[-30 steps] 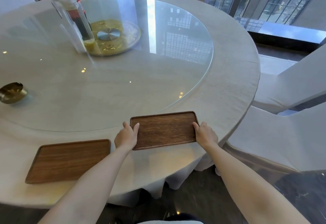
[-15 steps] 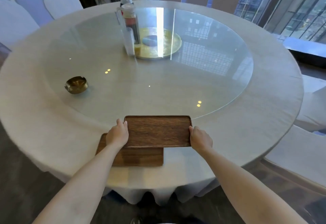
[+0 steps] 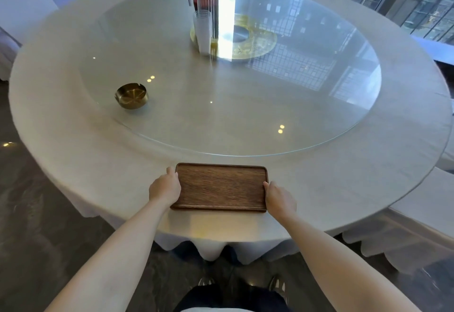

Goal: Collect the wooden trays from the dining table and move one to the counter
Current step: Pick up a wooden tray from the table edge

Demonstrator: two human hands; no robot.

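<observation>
While no writing is legible anywhere, the left hand [image 3: 165, 188] and right hand [image 3: 280, 197] clamp the rectangular dark wooden tray [image 3: 221, 187] at the near edge of the round white-clothed table [image 3: 73, 127].

held tray [image 3: 221, 186] now covering second tray

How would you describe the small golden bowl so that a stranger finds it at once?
Start at the round glass turntable on the dining table. Near its left edge stands the golden bowl, alone. It is the only small metal dish, with notches in its rim.
</observation>
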